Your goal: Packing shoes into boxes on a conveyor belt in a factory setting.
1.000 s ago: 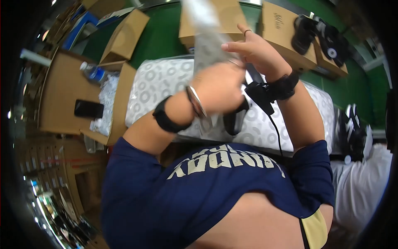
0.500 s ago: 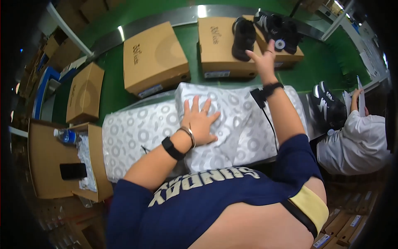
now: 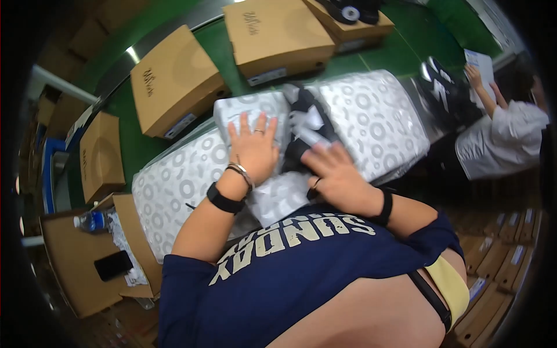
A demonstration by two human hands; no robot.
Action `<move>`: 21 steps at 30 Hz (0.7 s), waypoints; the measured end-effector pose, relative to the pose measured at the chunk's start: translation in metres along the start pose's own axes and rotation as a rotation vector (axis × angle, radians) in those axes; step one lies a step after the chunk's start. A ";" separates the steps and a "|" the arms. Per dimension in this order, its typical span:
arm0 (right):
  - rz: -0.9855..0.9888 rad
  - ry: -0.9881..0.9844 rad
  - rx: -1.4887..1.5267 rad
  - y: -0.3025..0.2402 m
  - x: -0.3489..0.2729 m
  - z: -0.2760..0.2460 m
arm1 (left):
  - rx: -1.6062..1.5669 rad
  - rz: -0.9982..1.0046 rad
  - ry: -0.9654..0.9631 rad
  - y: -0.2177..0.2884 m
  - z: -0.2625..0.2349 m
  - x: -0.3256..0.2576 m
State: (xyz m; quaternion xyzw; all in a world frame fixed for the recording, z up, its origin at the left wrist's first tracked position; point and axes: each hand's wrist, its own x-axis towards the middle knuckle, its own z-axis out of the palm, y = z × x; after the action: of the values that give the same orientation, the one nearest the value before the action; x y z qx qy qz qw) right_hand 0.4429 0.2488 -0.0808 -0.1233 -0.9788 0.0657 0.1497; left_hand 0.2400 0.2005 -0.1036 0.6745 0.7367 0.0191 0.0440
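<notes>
A black sneaker with pale grey-white parts [image 3: 306, 119] lies on a sheet of thin white patterned paper [image 3: 272, 197], its far end pointing away from me. My right hand [image 3: 342, 180] is at the sneaker's near end, fingers over it and partly blurred. To the left of the sneaker, my left hand [image 3: 255, 151] lies flat on the paper with its fingers spread. Both rest above a white surface printed with grey rings [image 3: 374, 110] under clear plastic.
Brown shoeboxes stand beyond: one at far left [image 3: 101, 156], one mid-left [image 3: 174, 81], one ahead [image 3: 278, 37]. Black shoes [image 3: 348, 11] sit on another box. An open carton [image 3: 64, 261] holds a bottle [image 3: 91, 221] and phone [image 3: 114, 265]. At right, another person [image 3: 502, 133] holds paper beside black sneakers [image 3: 441, 93].
My right hand has come back from the far box, and a black sneaker now lies on the paper under it. My left hand stays flat on the paper. The view has turned.
</notes>
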 end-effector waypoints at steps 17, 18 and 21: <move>1.238 0.266 -0.231 0.162 -0.116 0.029 | -1.875 1.203 -0.381 0.046 -0.178 -0.091; 1.144 0.259 -0.257 0.157 -0.096 0.018 | -1.834 1.198 -0.357 0.053 -0.182 -0.102; 0.441 0.463 -0.323 0.098 -0.019 -0.024 | -1.745 1.207 -0.328 0.056 -0.175 -0.101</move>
State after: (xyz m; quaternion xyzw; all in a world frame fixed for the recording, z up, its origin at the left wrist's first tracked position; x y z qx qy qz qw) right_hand 0.4899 0.3402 -0.0795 -0.3653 -0.8666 -0.0886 0.3281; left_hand 0.2881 0.1106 0.0793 0.6568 -0.0014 0.4665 0.5924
